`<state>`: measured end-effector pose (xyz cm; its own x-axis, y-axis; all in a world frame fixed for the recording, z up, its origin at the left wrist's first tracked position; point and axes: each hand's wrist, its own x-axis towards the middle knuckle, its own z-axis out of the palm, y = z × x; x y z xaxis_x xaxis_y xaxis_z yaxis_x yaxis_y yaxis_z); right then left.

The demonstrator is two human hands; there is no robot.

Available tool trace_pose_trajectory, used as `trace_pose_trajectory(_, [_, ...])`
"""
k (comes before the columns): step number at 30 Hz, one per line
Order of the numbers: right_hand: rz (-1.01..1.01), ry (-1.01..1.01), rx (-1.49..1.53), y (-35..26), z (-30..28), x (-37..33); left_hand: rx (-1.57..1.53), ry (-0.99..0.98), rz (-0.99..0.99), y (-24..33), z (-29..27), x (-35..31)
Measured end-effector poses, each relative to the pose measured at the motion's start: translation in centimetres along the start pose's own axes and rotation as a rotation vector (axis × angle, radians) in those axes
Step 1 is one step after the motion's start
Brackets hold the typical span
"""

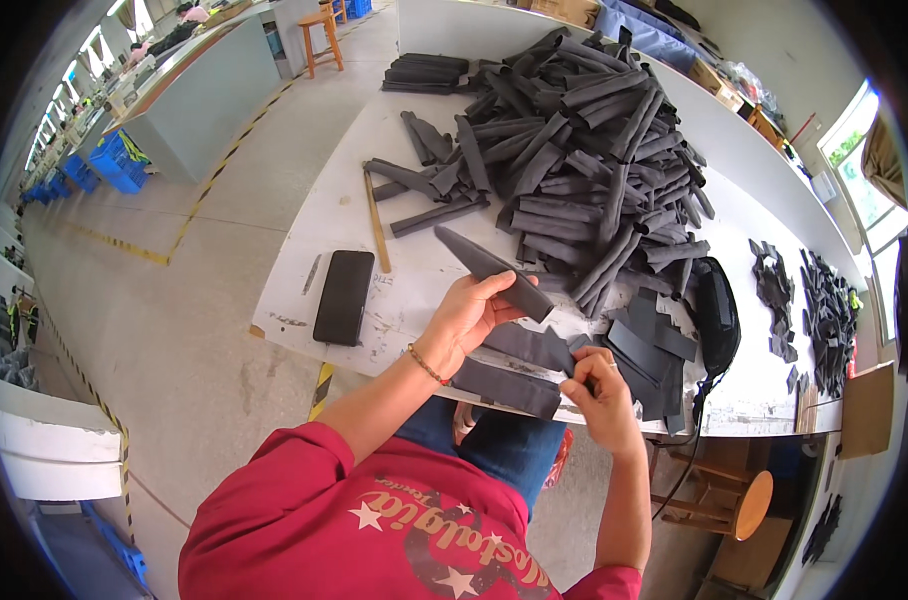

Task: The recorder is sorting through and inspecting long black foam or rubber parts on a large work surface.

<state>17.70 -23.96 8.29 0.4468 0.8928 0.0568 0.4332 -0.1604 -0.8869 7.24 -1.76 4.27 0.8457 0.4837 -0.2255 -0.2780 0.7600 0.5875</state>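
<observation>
Your right hand (602, 392) is pinching the edge of a dark strip (534, 345) lying at the near edge of the worktop (414, 290), fingers closed on it. Your left hand (466, 315) is gripping 1 long strip (494, 270), holding it tilted just above the worktop. A phone (343, 296) and a wooden stick (376, 232) are lying to the left. Beyond, a big pile (584, 150) of strips is covering the middle.

1. Black phone (343, 296), flat on the white table (314, 230);
2. Wooden ruler (376, 222), just beside the phone;
3. Black pouch (717, 312), near the table's edge;
4. Wooden stool (726, 497), below the table.
</observation>
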Motion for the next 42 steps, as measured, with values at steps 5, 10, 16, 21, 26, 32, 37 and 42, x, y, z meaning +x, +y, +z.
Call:
trace_pose_trajectory(5, [-0.124,0.303,-0.277,-1.1,0.9,-0.1,-0.002,-0.019,0.002,-0.4,-1.0,0.8])
trace_pose_trajectory(10, [-0.170,0.364,-0.345,-1.5,2.4,-0.1,-0.003,0.008,0.007,-0.4,-0.6,0.8])
trace_pose_trajectory(16, [-0.281,0.412,-0.436,-1.1,3.0,1.0,0.019,0.002,-0.024,-0.1,0.1,0.4])
trace_pose_trajectory(21, [-0.409,0.484,-0.607,-1.3,2.9,2.0,0.058,-0.020,-0.057,0.0,0.3,-0.3])
trace_pose_trajectory(26, [-0.469,0.557,-0.702,-0.9,3.5,2.5,0.053,-0.011,0.003,-0.3,1.4,-1.4])
trace_pose_trajectory(32, [-0.401,0.582,-0.518,-2.3,6.1,3.1,0.102,-0.019,0.203,-0.6,2.9,-3.4])
trace_pose_trajectory(37, [-0.396,0.535,-0.389,-3.1,8.6,2.2,0.043,-0.216,0.148,-1.5,1.7,-2.4])
trace_pose_trajectory(42, [-0.302,0.371,-0.488,-0.3,8.0,0.6,0.048,-0.160,0.179,-3.1,2.0,-2.6])
